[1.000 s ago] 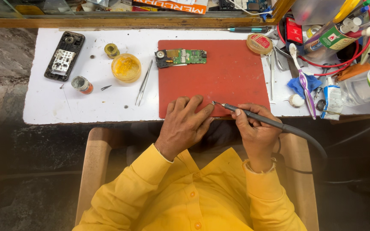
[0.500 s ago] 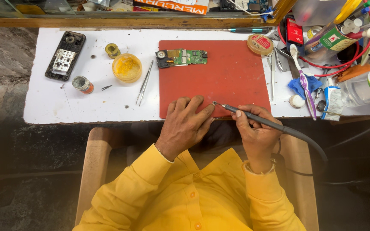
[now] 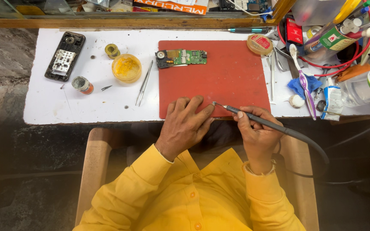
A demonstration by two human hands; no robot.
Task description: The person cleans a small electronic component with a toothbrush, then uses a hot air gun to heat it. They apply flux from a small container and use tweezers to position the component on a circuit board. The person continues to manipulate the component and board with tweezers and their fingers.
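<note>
Your right hand [image 3: 257, 132] pinches the soldering iron [image 3: 275, 126]; its tip could burn your left hand [image 3: 185, 124], fingers spread flat at the counter's [image 3: 65, 107] near edge.

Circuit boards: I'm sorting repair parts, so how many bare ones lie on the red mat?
1. The green circuit board lies at the far left corner of the red mat, beyond the left hand. Another may sit in the clutter behind.

red mat [image 3: 232, 81], green circuit board [image 3: 181, 57], yellow sleeve [image 3: 150, 179], white table [image 3: 108, 102]
</note>
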